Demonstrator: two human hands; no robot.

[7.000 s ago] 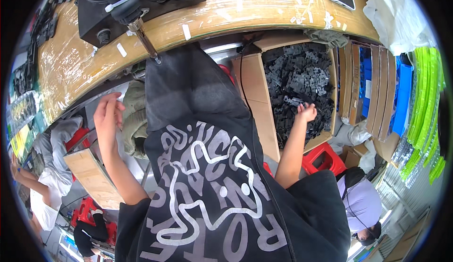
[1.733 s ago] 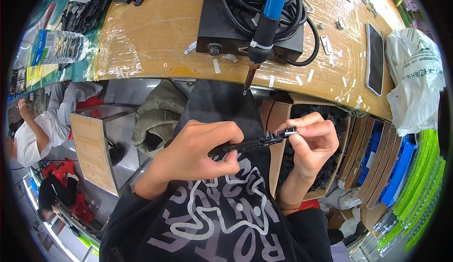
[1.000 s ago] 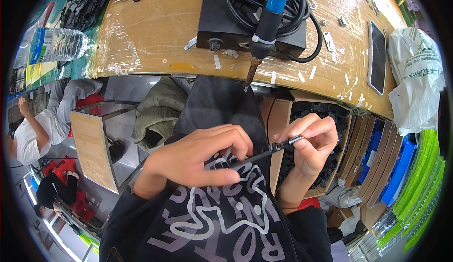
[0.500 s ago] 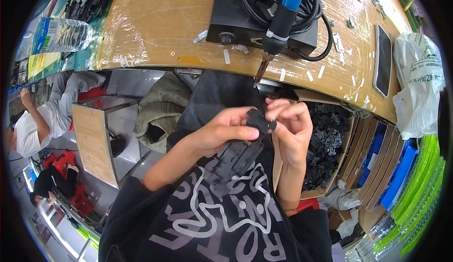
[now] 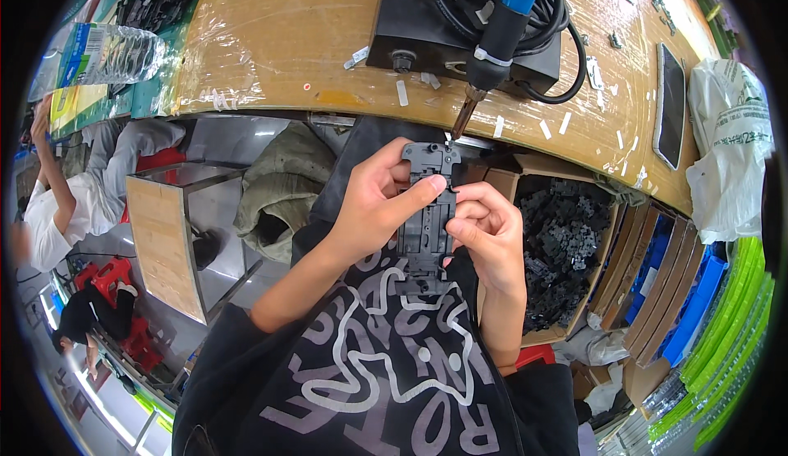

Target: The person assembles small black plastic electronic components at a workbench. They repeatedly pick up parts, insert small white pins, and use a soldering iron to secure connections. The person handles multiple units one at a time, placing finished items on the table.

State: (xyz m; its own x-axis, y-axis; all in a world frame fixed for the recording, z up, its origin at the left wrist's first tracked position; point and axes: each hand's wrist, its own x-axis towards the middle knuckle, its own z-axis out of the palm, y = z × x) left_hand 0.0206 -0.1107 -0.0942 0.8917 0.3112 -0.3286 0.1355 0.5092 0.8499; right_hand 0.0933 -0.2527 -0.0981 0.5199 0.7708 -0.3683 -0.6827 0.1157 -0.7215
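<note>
A long black moulded plastic part [image 5: 426, 230] with slots and small holes is held upright in front of my chest. My left hand [image 5: 373, 201] grips its upper left side, the thumb pressed across its face and the fingers behind. Against its right edge, the curled fingers and thumb of my right hand [image 5: 487, 230] close on the part; whether they also pinch something small, I cannot tell. Just above the part's top end points the metal tip of a blue-handled soldering iron [image 5: 490, 60], which slants down over the table edge.
A black box [image 5: 460, 66] with coiled cable stands on the wooden table [image 5: 263, 54]. To the right lie a phone [image 5: 669, 107] and a white plastic bag [image 5: 729, 144]. Below the table, a cardboard box [image 5: 566, 247] holds many black parts. At left are a bottle [image 5: 115, 54] and another person [image 5: 61, 201].
The black part has turned from a blurred tilt to upright, its slotted face now showing. My left hand has shifted up, and my right hand has moved down to the part's side.
</note>
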